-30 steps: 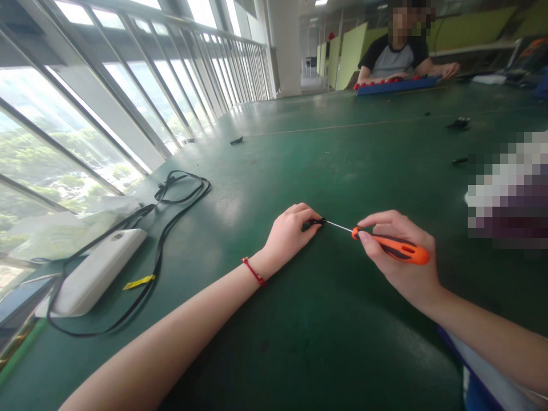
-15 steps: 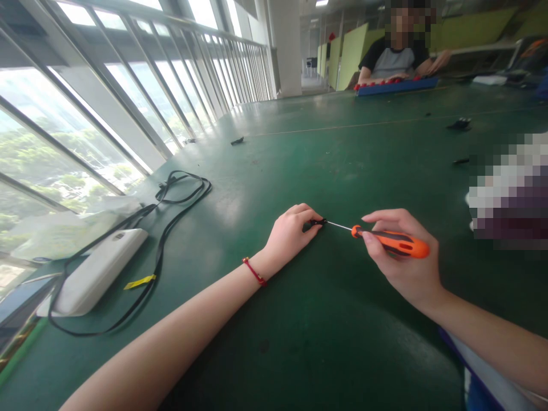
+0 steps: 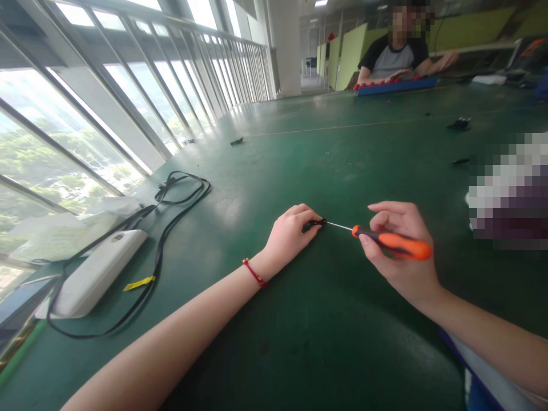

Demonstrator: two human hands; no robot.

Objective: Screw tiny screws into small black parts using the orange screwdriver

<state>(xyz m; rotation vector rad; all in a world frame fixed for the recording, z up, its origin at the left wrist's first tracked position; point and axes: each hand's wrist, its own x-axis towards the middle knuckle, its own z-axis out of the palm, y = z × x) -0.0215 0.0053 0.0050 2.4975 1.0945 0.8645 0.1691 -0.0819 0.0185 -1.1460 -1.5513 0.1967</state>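
My left hand [image 3: 293, 231] is closed on a small black part [image 3: 317, 222], pinched between thumb and fingers at the table surface. The part's exact kind is too small to make out. In my right hand [image 3: 405, 257] lies an orange and black screwdriver [image 3: 402, 244], its handle held by the thumb and the palm side. The index finger is lifted away from the handle. The screwdriver's thin metal shaft points left, and its tip meets the right end of the black part.
On the left, a white power bank-like box [image 3: 100, 274] lies beside a looped black cable [image 3: 160, 245] with a yellow tag. Small black pieces [image 3: 237, 141] are scattered on the green table [image 3: 274, 171]. Across it, a person [image 3: 394, 60] sits behind a blue tray [image 3: 398, 86] with red items.
My right index finger has lifted off the screwdriver, and the handle has turned about its length. My left hand and the black part stay in place.
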